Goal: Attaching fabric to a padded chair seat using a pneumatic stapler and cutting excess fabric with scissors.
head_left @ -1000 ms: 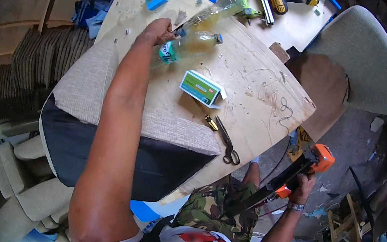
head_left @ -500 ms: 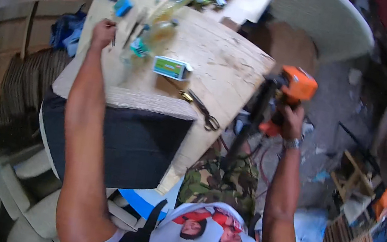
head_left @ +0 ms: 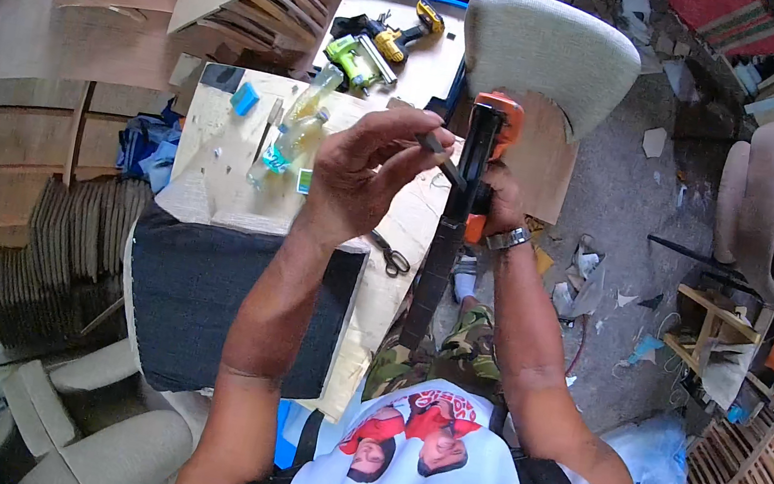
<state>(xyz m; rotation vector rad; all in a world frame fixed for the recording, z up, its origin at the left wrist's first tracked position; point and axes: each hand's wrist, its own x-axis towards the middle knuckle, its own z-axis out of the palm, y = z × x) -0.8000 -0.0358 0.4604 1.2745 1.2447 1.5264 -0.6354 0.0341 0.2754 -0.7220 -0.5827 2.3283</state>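
Observation:
My right hand [head_left: 505, 200] is wrapped round the grip of an orange and black staple gun [head_left: 502, 123], its long dark magazine slanting down toward my lap. My left hand [head_left: 367, 173] is raised above the table and pinches a short strip of staples [head_left: 439, 154] between thumb and fingers. The strip's far end is at the magazine; whether it sits inside, I cannot tell. Below my left forearm, a panel covered in dark fabric [head_left: 225, 308] rests at the near edge of the wooden table [head_left: 382, 307]. Black-handled scissors [head_left: 392, 259] lie beside it.
Clear plastic bottles [head_left: 299, 142], a blue block [head_left: 245, 99] and a partly hidden green box [head_left: 303, 181] are on the table. Farther back lie a green nail gun [head_left: 350, 59] and yellow drill [head_left: 393, 43]. A pale upholstered chair back [head_left: 548, 55] stands beyond; scraps litter the floor [head_left: 615, 207].
My left hand has moved from the table's far left to the staple gun, bringing the staples. The staple gun has come inward, to the left, and its magazine is turned up toward me.

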